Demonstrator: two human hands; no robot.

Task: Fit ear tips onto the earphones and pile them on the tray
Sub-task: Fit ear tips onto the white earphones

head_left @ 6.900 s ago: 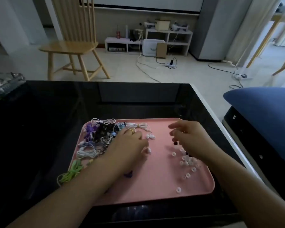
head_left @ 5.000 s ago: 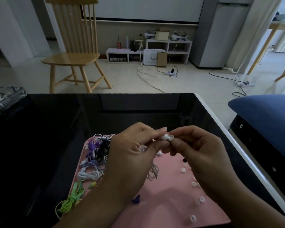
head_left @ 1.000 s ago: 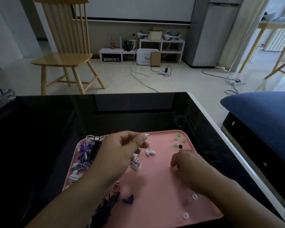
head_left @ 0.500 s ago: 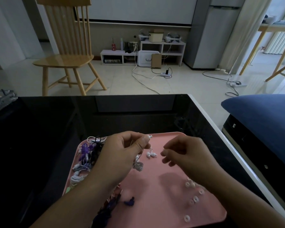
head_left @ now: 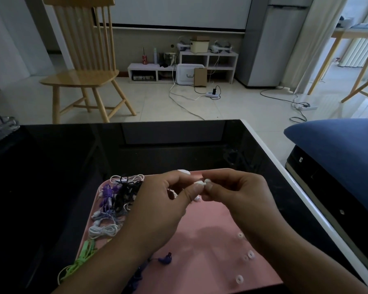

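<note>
A pink tray (head_left: 202, 262) lies on the black table. Above it, my left hand (head_left: 157, 209) pinches a white earphone (head_left: 199, 183) between thumb and forefinger. My right hand (head_left: 236, 194) holds a small white ear tip (head_left: 207, 181) against the earphone's end, so the two hands meet fingertip to fingertip. A tangle of purple, black and white earphones (head_left: 117, 200) sits on the tray's left side. A green earphone cord (head_left: 81, 262) hangs over the tray's left edge. Several loose white ear tips (head_left: 248, 255) lie on the tray's right part.
A dark blue earbud (head_left: 165, 259) lies near the tray's front. The table (head_left: 51, 166) has a white right edge (head_left: 285, 177). A blue cushion (head_left: 338, 158) is at the right, a wooden chair (head_left: 83, 66) beyond the table, and a glass dish (head_left: 0, 128) at far left.
My right hand has picked a white ear tip off the tray and risen to meet my left hand, which kept hold of the white earphone.
</note>
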